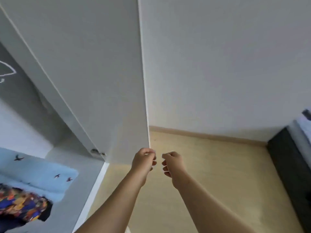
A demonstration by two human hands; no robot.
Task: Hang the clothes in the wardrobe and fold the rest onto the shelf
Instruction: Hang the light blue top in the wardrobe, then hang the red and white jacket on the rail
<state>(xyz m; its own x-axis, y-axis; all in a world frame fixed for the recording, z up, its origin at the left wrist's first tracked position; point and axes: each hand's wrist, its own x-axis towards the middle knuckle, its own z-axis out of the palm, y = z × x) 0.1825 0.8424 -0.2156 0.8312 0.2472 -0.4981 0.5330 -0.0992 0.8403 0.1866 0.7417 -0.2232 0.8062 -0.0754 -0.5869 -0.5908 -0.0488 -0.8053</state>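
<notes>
The open wardrobe door (pixel 94 73) rises just above the left hand (pixel 143 159). Both hands are curled on nothing, the right hand (pixel 172 163) just beside, so fetching the next garment seems wise. Well to their left, the shelf (pixel 87 179) holds a folded blue garment (pixel 38 174), with a multicoloured garment (pixel 21 204) overlapping it.
</notes>
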